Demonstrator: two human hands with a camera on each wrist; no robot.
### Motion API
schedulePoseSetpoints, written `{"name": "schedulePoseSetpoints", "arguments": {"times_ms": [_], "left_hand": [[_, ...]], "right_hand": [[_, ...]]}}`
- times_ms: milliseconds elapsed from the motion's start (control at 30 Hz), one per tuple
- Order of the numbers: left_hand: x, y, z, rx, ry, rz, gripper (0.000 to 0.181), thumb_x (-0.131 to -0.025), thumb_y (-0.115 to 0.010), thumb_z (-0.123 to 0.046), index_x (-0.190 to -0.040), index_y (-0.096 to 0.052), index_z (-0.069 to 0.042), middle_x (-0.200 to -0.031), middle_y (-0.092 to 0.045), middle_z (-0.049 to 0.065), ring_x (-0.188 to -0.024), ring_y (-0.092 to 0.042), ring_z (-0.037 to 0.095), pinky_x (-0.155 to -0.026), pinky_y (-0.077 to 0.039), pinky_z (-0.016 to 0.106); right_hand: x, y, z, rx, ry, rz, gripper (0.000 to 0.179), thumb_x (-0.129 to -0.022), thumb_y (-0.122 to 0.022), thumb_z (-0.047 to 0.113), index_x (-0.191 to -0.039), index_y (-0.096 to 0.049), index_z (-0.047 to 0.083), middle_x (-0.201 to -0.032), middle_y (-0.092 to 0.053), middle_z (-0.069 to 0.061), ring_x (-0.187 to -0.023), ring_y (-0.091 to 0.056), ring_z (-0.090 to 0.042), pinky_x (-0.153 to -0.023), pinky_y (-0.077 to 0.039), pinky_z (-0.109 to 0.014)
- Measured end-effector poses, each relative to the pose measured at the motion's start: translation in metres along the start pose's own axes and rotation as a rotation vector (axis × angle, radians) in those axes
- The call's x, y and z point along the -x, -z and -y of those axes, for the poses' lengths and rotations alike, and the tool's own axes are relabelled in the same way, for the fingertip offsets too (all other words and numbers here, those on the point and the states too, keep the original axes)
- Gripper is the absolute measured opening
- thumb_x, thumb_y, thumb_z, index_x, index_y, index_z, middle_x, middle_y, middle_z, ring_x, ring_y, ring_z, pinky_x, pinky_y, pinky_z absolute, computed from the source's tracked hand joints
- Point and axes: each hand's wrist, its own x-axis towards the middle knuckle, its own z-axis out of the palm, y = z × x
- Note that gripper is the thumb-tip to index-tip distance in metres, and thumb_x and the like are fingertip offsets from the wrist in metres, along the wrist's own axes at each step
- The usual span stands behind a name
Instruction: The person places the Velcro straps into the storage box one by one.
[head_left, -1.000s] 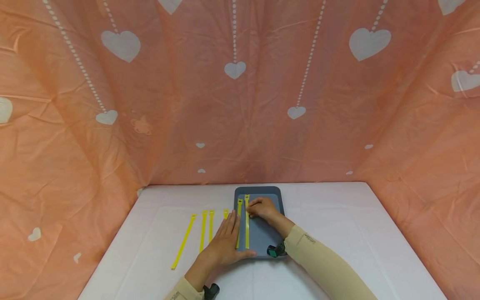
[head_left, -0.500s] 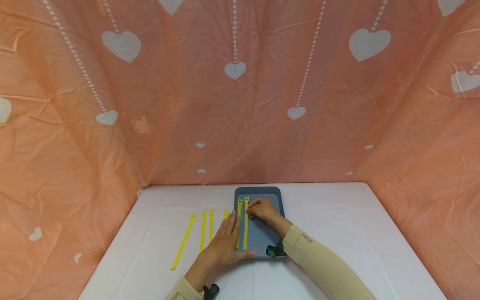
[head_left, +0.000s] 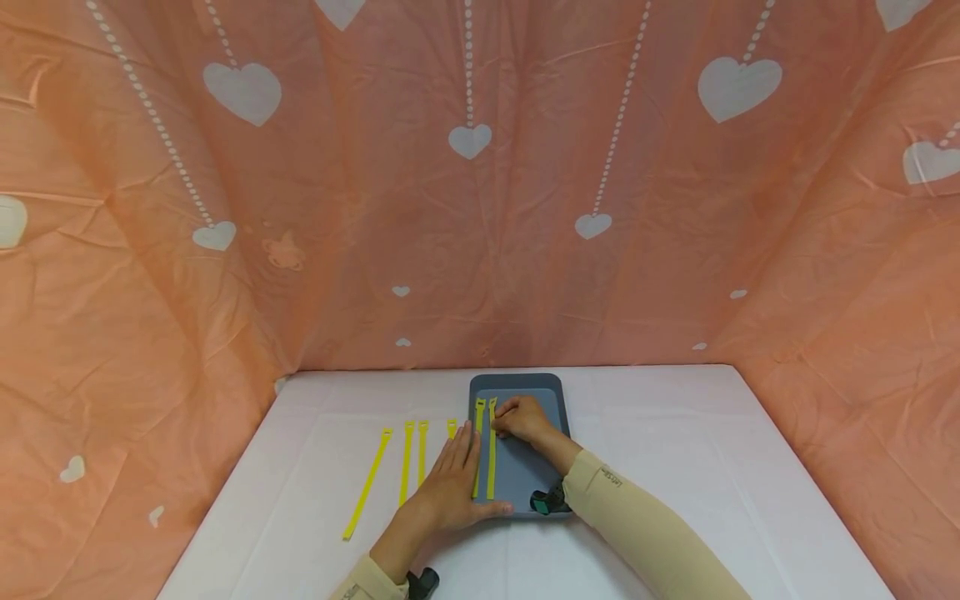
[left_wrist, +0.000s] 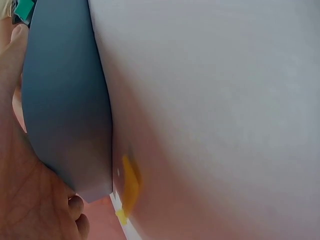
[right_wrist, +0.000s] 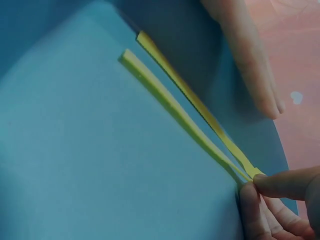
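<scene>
At lower centre, the right hand [head_left: 527, 419]'s narrow grip pinches 1 thin yellow plastic-looking strap [head_left: 492, 467], likely light, bendy, best held near its broad end; the left hand [head_left: 450, 492] lies straight-fingered.

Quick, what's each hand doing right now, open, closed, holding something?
Left hand: open, fingers straight, against the blue-gray tray.
Right hand: closed, pinching the right-hand yellow strap in the tray.
</scene>
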Motion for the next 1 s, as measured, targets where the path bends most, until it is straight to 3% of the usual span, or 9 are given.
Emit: {"name": "schedulePoseSetpoints", "arguments": {"times_ms": [767,1000], "left_hand": [[0.0001,0.0002,-0.0004,-0.013,0.005,-0.003,0.127,-0.089,-0.062,-0.085,-0.17,-0.016,0.001,-0.179,0.0,0.021,-0.167,-0.003,0.034,-0.134,-0.014,0.052],[0.0009,0.0014,-0.0006,-0.002,0.007,0.003,0.127,-0.089,-0.062,-0.085,-0.171,-0.015,0.001,-0.179,0.001,0.021,-0.167,-0.002,0.034,-0.134,-0.013,0.052]], "right_hand": [[0.0024,0.002,0.0037,-0.03,0.015,0.02,0.014,-0.085,-0.082,-0.006,-0.094,-0.071,-0.007,-0.077,-0.075,-0.014,-0.063,-0.073,-0.019,-0.063,-0.063,-0.034],[0.0024,0.0039,0.0021,-0.056,0.002,0.05,0.013,-0.09,-0.079,-0.003,-0.098,-0.07,-0.008,-0.082,-0.075,-0.015,-0.068,-0.073,-0.019,-0.067,-0.064,-0.035]]}}
